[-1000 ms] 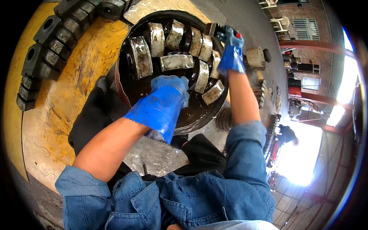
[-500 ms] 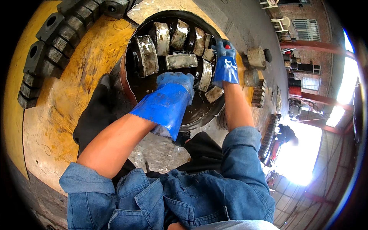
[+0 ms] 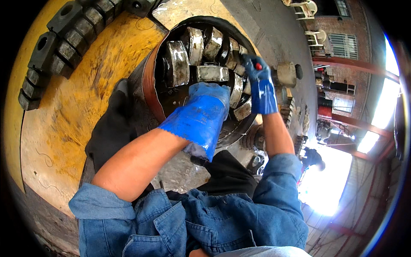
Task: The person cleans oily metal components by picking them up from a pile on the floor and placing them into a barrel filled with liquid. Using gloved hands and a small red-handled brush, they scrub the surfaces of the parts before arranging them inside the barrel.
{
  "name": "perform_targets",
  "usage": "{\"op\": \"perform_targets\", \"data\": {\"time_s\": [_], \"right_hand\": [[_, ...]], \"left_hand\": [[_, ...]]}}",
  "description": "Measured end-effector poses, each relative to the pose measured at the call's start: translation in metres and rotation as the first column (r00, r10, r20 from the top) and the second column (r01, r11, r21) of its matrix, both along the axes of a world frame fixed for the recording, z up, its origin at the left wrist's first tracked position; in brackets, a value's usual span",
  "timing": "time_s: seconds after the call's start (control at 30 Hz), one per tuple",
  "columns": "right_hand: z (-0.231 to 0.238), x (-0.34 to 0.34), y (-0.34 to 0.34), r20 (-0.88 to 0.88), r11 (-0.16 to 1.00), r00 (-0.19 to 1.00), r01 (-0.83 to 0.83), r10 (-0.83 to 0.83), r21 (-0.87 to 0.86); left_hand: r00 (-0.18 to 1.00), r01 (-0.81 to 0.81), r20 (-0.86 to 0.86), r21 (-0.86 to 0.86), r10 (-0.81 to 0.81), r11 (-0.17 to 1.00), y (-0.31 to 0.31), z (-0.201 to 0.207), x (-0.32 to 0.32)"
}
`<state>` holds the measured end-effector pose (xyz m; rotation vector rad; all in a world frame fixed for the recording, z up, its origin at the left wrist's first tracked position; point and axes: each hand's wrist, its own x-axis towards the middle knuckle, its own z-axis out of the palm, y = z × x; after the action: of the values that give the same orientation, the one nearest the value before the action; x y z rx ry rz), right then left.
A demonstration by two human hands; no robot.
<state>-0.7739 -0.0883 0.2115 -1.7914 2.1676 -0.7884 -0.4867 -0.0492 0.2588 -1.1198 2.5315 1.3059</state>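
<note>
A round drum with a reddish-brown wall [image 3: 150,85] holds dark liquid and several thick, wet, curved metal blocks [image 3: 177,64]. My left hand [image 3: 209,96], in a long blue rubber glove, is over the near part of the drum. It looks curled, its fingers hidden beneath it, right beside a pale metal block [image 3: 212,73] lying crosswise. At the right rim my right hand [image 3: 259,75], gloved the same way, is closed round a small thing whose red round end [image 3: 258,66] pokes out. The rest of that thing is hidden.
On the yellow-stained board [image 3: 68,128] to the left stands a curved row of dark metal blocks [image 3: 68,51]. Right of the drum are a pale cylinder [image 3: 286,73] and more metal parts [image 3: 287,113]. White chairs [image 3: 316,37] and a person [image 3: 314,158] are farther off at the right.
The view has shifted, so the drum appears farther right and slightly lower. My right hand has come a little nearer along the right rim. My left hand stays beside the crosswise block.
</note>
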Motion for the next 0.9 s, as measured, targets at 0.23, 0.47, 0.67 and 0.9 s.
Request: {"op": "perform_targets", "data": {"time_s": [0.23,0.47,0.67,0.9], "right_hand": [[-0.018,-0.019,-0.061,0.072,0.999,0.997,-0.037,0.035,0.014],[-0.017,0.004,0.036,0.166,0.992,0.981,-0.113,0.102,0.055],[0.043,0.040,0.087,0.286,0.959,0.958,-0.096,0.017,0.266],[0.033,0.070,0.109,0.147,0.804,0.953,-0.304,0.267,0.511]], "left_hand": [[0.999,-0.034,-0.028,-0.040,0.033,0.999,-0.002,-0.005,-0.001],[0.996,-0.087,-0.004,-0.074,0.087,0.993,-0.011,0.002,0.004],[0.982,-0.187,0.026,-0.023,0.187,0.982,-0.032,0.005,0.020],[0.951,-0.307,0.000,-0.090,0.308,0.948,-0.036,0.006,0.022]]}}
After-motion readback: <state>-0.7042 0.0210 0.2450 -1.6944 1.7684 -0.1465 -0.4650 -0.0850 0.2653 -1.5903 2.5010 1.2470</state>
